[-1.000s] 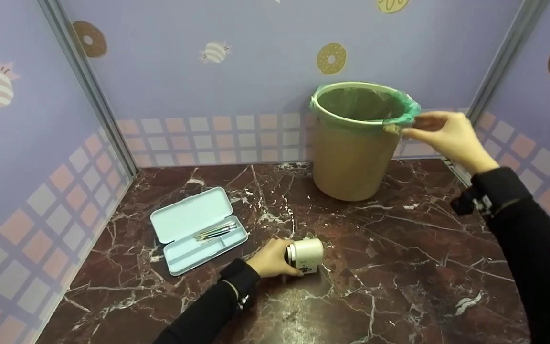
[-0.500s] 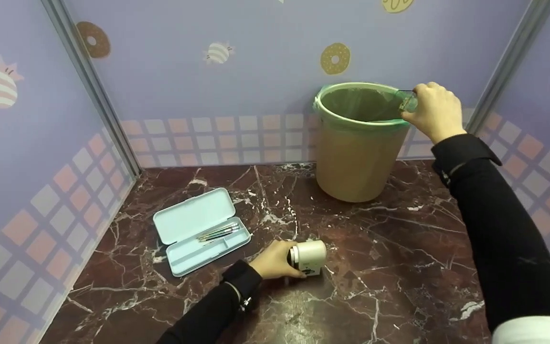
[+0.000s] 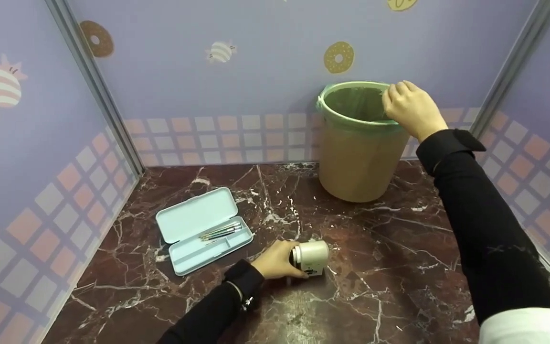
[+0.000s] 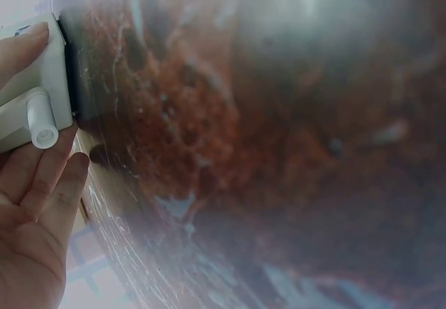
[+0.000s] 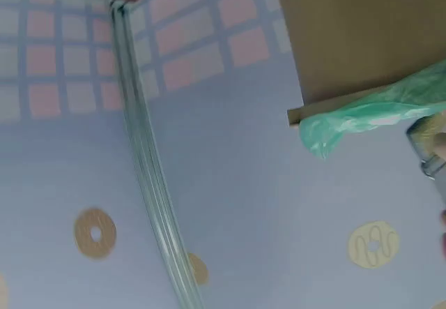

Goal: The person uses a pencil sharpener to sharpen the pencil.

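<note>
The left hand [image 3: 275, 260] is laid on the marble table [image 3: 399, 267], its fingers curled round a small white sharpener [image 3: 311, 257] that lies on its side. In the left wrist view the sharpener [image 4: 35, 100] is seen pressed against the palm, a finger resting on its top edge and its short round knob pointing out beside the fingers [image 4: 42, 176]. The left hand [image 4: 31, 232] is thus closed on the sharpener, which is found near the front middle of the table.

The right hand [image 3: 411, 110] is held over the right rim of a tan bin [image 3: 358, 157], the knuckles up and the fingers bent down over the mouth. Whether something is gripped there cannot be told from the head view; in the right wrist view only a sliver of a finger and a small blurred object are caught at the right edge, too little to be identified. The bin is lined with a green bag [image 3: 351, 102], whose loose edge [image 5: 362, 117] is folded over the rim.

A pale blue case [image 3: 203, 229] lies open just to the left of the left hand, with a few pencils [image 3: 220, 231] in its tray. The table is enclosed by lilac walls [image 3: 184, 71] printed with doughnuts and checks.
</note>
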Demonstrator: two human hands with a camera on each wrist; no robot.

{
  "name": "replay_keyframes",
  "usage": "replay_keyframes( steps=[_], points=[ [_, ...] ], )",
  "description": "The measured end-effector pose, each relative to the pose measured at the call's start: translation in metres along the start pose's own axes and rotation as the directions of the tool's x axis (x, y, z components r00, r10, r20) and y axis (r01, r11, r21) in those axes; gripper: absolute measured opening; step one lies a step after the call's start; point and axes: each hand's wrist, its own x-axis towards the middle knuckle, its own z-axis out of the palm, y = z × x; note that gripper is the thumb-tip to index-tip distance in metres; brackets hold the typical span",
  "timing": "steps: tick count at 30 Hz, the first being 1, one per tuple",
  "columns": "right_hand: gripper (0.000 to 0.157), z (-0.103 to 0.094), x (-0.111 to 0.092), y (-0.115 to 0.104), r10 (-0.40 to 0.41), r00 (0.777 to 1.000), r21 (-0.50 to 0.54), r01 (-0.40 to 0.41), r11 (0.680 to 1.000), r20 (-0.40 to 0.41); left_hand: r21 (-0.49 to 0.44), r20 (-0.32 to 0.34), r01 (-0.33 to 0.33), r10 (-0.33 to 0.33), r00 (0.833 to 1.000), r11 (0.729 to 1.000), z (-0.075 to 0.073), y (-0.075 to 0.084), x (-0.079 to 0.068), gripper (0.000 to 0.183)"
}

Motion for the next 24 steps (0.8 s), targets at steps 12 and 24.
replay_keyframes(
  steps=[12,24],
  points=[
    [0.028,0.001,0.002,0.001,-0.278,0.958,-0.19,0.262,0.946,-0.064,0.006,0.002,-0.004,0.004,1.0,1.0,-0.001,0.001,0.0,0.054],
    [0.025,0.009,-0.007,0.005,-0.34,0.938,-0.218,0.318,0.923,-0.069,0.009,0.003,-0.001,0.001,1.0,1.0,-0.001,0.002,0.0,0.054]
  ],
)
